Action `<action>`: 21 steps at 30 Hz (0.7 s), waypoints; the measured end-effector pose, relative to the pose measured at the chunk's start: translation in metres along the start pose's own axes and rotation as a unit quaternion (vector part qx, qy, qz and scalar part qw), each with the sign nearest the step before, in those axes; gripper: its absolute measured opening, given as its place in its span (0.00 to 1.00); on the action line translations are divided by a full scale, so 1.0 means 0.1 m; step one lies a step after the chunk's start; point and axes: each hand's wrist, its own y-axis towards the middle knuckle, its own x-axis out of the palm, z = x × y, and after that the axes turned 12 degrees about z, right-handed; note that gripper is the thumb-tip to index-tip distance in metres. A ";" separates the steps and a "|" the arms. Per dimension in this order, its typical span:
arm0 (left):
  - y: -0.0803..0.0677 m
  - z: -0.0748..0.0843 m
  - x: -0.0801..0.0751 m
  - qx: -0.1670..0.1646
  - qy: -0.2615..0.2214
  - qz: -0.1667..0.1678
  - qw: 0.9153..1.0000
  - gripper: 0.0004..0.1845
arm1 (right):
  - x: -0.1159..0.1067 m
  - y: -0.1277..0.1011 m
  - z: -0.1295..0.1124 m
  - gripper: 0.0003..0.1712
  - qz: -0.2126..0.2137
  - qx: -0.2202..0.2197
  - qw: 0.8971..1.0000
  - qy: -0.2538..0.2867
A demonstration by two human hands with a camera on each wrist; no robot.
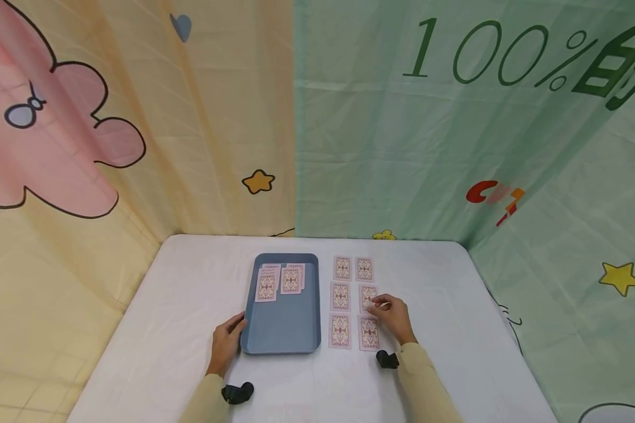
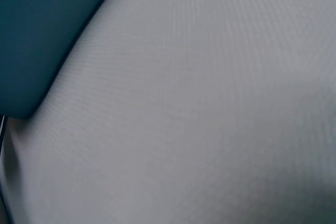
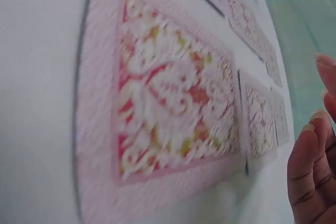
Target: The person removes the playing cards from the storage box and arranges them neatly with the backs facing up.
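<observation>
At the left edge of a blue tray (image 1: 282, 335), my left hand (image 1: 226, 345) rests with thumb and fingers against the rim. Inside the tray, toward its far end, lie overlapping face-down playing cards in a left group (image 1: 267, 288) and a right group (image 1: 291, 281). My right hand (image 1: 393, 317) is over the middle card of the right column (image 1: 367, 292), thumb and fingers loosely bent, overlapping that card. Fingertips (image 3: 310, 140) show at the right wrist view's edge with no card between them. Beside them is a large patterned card back (image 3: 178, 93).
Right of the tray, face-down cards lie in two columns of three; the left column includes a middle card (image 1: 340, 296). A white-covered table (image 1: 190, 282) carries everything. Printed curtains (image 1: 381, 147) hang behind and beside it. Black wrist devices (image 1: 238, 393) are on both sleeves.
</observation>
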 end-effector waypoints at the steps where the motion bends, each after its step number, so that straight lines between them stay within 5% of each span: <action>1: 0.00 0.00 0.00 -0.001 -0.002 0.000 1.000 0.20 | 0.03 0.02 -0.04 0.12 -0.003 -0.001 1.000 0.002; 21: 0.00 0.01 0.00 0.004 -0.004 0.005 1.000 0.20 | 0.98 0.18 -0.82 0.17 -0.083 -0.090 0.990 0.071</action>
